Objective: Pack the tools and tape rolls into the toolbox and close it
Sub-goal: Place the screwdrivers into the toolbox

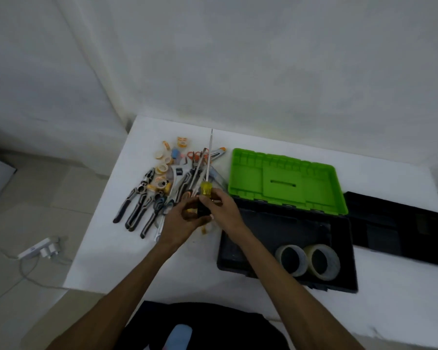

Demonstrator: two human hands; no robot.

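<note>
A long screwdriver [205, 188] with a yellow and black handle points away from me, shaft up over the tool pile. My right hand [221, 207] grips its handle, and my left hand [185, 218] holds the handle's lower black end together with other long tools. The black toolbox [271, 223] lies open on the white table, with two tape rolls [309, 260] in its right end. A green tray [286, 180] rests on the box's far rim. Pliers [137, 205] and small tape rolls [162, 168] lie in a heap on the left.
The toolbox's black lid [400, 223] lies open flat to the right. A white power strip with a plug [39, 250] sits on the floor at the left. The table's front edge is close to my body.
</note>
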